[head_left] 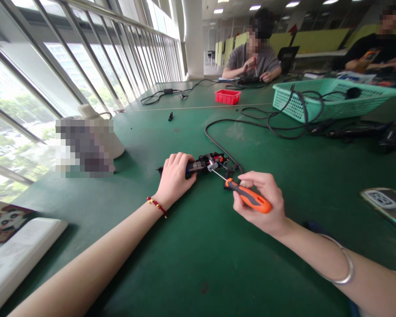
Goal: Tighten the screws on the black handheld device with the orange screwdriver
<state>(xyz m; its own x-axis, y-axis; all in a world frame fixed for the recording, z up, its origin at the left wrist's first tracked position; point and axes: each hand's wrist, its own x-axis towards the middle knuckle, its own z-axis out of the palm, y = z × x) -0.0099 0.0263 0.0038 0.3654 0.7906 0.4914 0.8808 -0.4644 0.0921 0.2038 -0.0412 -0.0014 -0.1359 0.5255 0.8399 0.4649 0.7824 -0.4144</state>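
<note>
No text, brand or number can be read for certain. On the tabletop (191,264), by its left edge, the brown box (9,222) bears a panda picture, with pale characters above it that are cut off and too small to make out. Toward the right edge, the phone (391,207) shows a white, rounded emblem on its back, whose bold dark shapes do not resolve into sure letters. Around the middle, the black device (198,166) has a pale patch, perhaps a label, too blurred to read. Beyond the tabletop's far edge, a red arrow-like shape (293,29) points upward, without legible wording.
</note>
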